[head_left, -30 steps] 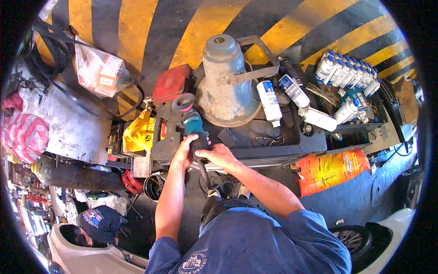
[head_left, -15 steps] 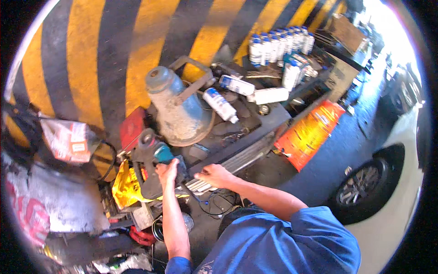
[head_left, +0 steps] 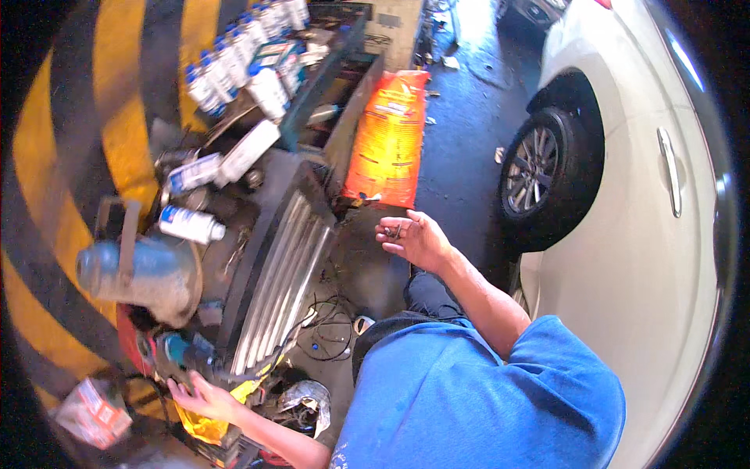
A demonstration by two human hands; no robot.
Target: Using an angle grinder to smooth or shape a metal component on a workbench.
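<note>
1. Resting at 7 o'clock, left hand [head_left: 205,397] lies on the teal power tool [head_left: 178,349] at the counter [head_left: 275,258] edge; fingers spread, partly over the tool body, grip not clear.
2. Right hand [head_left: 416,238] sits near centre, palm up, fingers loosely curled around small dark pieces [head_left: 395,230], too small to identify.
3. Grey-blue bell-shaped metal part [head_left: 141,273] lies at 9 o'clock, just above the tool.
4. White spray cans [head_left: 234,62] cluster at 11 o'clock.
5. Orange bag [head_left: 388,141] leans at 12 o'clock; white car [head_left: 648,234] fills 3 o'clock.
</note>
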